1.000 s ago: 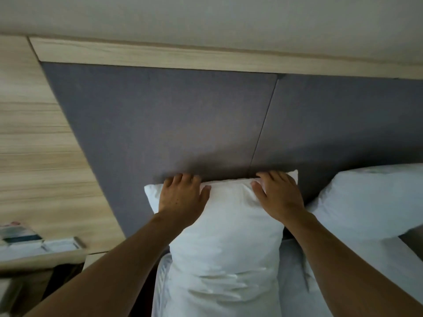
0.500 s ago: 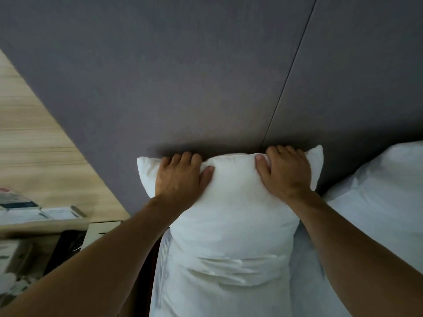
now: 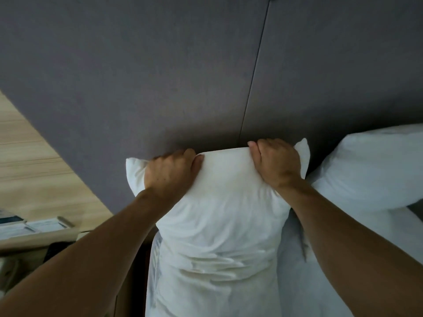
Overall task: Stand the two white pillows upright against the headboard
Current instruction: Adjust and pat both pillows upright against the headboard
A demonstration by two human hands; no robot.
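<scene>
A white pillow (image 3: 219, 202) stands upright on the bed, its top edge against the grey padded headboard (image 3: 160, 76). My left hand (image 3: 170, 173) grips the pillow's top left part, fingers curled over the edge. My right hand (image 3: 278, 162) grips the top right part the same way. The pillow's lower half is creased and bunched. A second white pillow (image 3: 370, 172) leans against the headboard at the right, partly cut off by the frame edge.
A wooden wall panel (image 3: 34, 175) lies left of the headboard. Below it a bedside shelf (image 3: 39, 232) holds flat cards or papers. White bedding (image 3: 297, 271) covers the mattress between the two pillows.
Both hands have tightened from resting flat on the pillow's top to gripping it. The view has moved closer to the headboard, and the pillow's top edge sits pressed against it.
</scene>
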